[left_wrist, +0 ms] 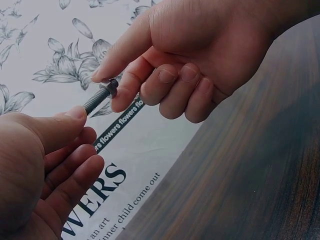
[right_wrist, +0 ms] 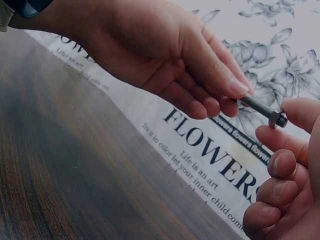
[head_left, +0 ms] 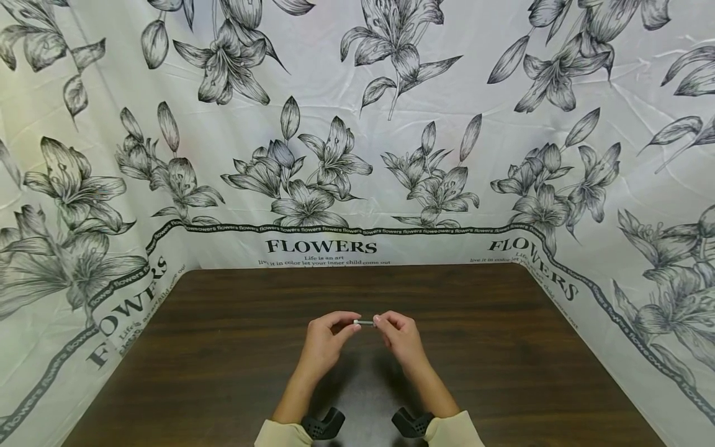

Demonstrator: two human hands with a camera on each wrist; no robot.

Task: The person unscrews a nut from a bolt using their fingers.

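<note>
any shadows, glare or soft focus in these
Head view: shadows on the table near the left hand and right hand, pale sheen between; left wrist view: greyish table sheen, upper right; right wrist view: floral cloth softer than the bolt.

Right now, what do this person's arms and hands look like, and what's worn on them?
The left hand and right hand are bare, with no gloves or rings visible. Pale cream sleeves cover part of the forearms. A chunky, angular black device sits by each cuff. No cables show.
</note>
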